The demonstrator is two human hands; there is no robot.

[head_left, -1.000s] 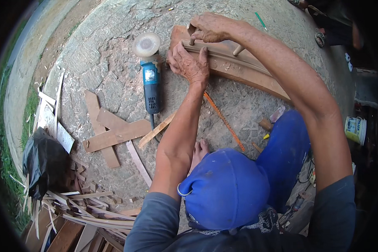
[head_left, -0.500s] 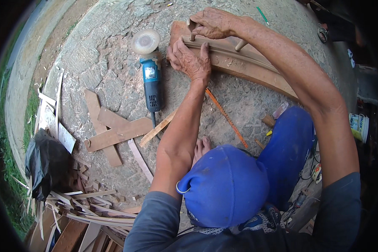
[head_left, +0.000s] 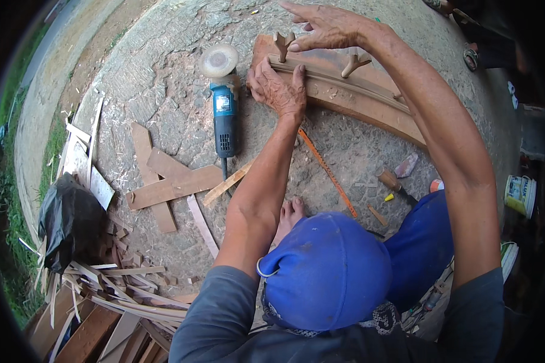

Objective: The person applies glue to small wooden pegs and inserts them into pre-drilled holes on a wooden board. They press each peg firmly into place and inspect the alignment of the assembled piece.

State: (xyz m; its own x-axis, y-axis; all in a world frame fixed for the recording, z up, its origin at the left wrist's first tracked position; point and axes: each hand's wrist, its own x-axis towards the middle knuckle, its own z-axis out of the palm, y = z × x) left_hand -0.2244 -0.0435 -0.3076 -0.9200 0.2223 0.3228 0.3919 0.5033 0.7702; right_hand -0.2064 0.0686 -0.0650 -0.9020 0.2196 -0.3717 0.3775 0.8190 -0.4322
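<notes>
Rough, cracked ground (head_left: 175, 91) spreads out before me. Leftmost slumps a black plastic bag (head_left: 71, 221), then crossed brown boards (head_left: 175, 186), then a blue angle grinder (head_left: 225, 109). The left hand (head_left: 278, 91) bends its fingers at the left end of a grooved wooden strip (head_left: 321, 73) lying along a thick plank (head_left: 369, 112); whether they pinch it, I can't tell. One forked peg (head_left: 283, 47) stands there, just beside the thumb of the right hand (head_left: 333, 27), whose fingers spread, holding nothing.
</notes>
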